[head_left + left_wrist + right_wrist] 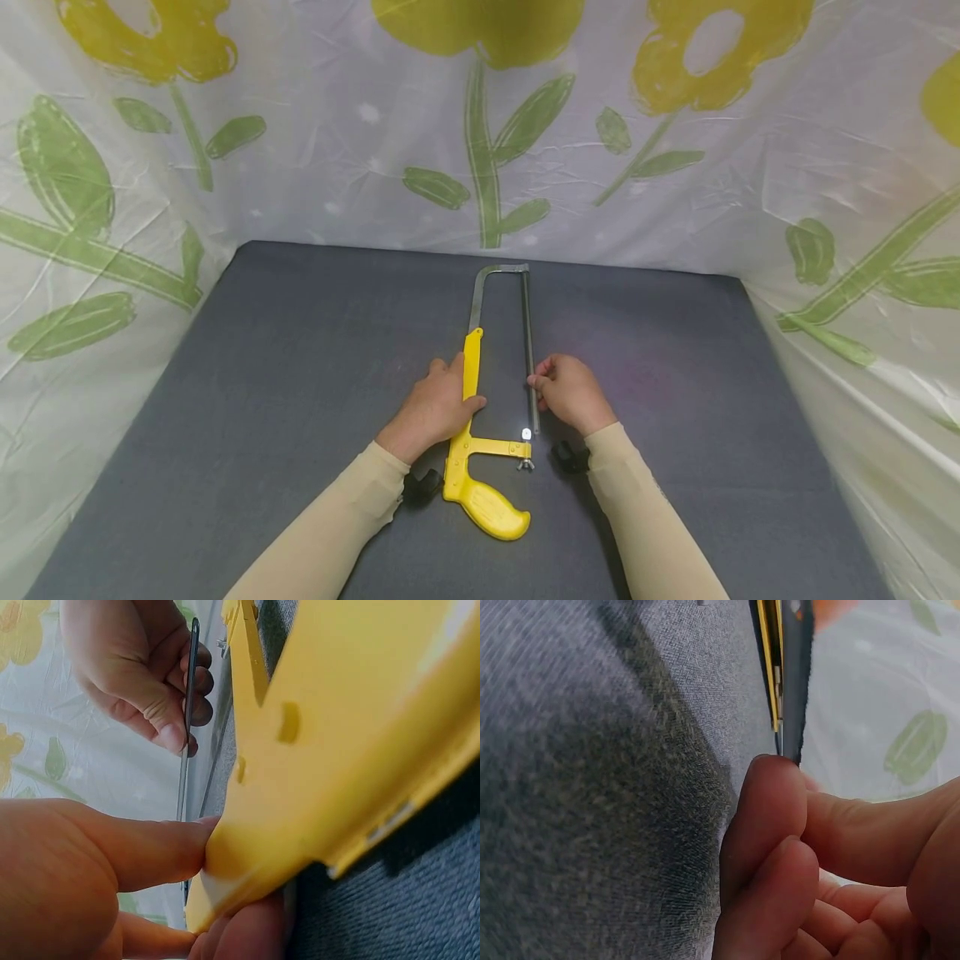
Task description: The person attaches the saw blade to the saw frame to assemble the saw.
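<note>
The person's left hand (82,874) grips a yellow hacksaw frame (285,787), thumb against one side and fingertips curled at its edge, near ribbed grey cloth (375,907). Beyond that thumb, the right hand (135,667) pinches a thin hacksaw blade (190,686), its holed end projecting past those fingers. Behind them is a flower-printed sheet (34,697).

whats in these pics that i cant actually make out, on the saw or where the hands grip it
- Head view: part of the yellow hacksaw frame, hidden by the left hand.
- Head view: any teeth on the blade, and whether its far end is hooked on, too small to tell.
- Left wrist view: the rest of the frame, cut off by the right edge.
- Right wrist view: the gripped stretch of blade, hidden by the right hand.
</note>
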Demonstrator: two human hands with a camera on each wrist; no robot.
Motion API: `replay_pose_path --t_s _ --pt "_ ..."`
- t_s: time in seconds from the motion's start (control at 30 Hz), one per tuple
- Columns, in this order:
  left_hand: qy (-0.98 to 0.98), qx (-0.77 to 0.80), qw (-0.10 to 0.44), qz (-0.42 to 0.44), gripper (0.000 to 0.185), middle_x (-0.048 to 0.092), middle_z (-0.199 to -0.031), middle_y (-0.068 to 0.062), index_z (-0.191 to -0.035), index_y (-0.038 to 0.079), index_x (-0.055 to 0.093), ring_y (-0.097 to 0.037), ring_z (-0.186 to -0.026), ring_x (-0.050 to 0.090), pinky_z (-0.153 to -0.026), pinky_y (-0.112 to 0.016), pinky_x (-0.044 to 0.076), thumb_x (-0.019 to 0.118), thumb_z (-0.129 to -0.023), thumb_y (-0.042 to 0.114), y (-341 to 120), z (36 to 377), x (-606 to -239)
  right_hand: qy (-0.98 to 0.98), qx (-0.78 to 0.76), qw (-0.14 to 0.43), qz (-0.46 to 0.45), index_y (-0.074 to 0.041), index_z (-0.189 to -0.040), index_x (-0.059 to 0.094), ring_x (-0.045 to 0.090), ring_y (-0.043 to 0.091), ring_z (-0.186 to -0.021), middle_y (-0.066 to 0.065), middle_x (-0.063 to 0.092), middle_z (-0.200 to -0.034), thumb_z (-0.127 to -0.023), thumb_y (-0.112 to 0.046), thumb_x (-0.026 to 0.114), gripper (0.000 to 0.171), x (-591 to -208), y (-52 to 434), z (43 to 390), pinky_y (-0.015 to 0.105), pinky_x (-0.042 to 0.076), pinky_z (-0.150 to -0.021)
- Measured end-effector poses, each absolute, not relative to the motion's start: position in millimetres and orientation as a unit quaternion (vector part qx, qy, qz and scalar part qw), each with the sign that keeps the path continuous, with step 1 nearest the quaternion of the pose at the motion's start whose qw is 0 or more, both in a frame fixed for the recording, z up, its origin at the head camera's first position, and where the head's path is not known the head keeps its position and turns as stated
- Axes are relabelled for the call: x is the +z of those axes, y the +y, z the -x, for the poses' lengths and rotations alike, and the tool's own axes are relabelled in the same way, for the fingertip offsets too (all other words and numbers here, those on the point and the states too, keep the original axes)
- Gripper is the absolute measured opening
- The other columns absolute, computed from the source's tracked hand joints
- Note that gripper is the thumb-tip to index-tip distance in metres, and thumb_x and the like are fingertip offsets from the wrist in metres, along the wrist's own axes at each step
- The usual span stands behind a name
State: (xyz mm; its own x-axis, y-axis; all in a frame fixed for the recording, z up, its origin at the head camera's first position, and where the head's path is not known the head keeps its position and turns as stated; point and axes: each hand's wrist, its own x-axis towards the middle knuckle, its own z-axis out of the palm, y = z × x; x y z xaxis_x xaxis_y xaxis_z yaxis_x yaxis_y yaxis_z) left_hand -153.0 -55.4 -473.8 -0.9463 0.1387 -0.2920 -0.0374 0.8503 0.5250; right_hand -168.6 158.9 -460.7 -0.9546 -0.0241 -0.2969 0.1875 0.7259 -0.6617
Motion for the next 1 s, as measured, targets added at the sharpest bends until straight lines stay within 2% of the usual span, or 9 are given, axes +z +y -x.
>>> replay_pose_path --t_s 1.0 --pt "0.948 0.272 0.164 -0.018 0.090 0.052 -0.141 -0.026 -0.171 0.005 0.029 -0.027 -0.085 0.064 -0.076 -0.040 0.060 0.078 -0.101 0.035 -54.5 153.3 -473.6 0.913 -0.376 0.155 -0.045 -0.006 -0.101 0.069 0.065 0.019 -0.069 0.006 0.070 -0.082 -0.103 -0.020 0.075 0.016 -467.9 156.2 170.3 0.030 0.047 -0.062"
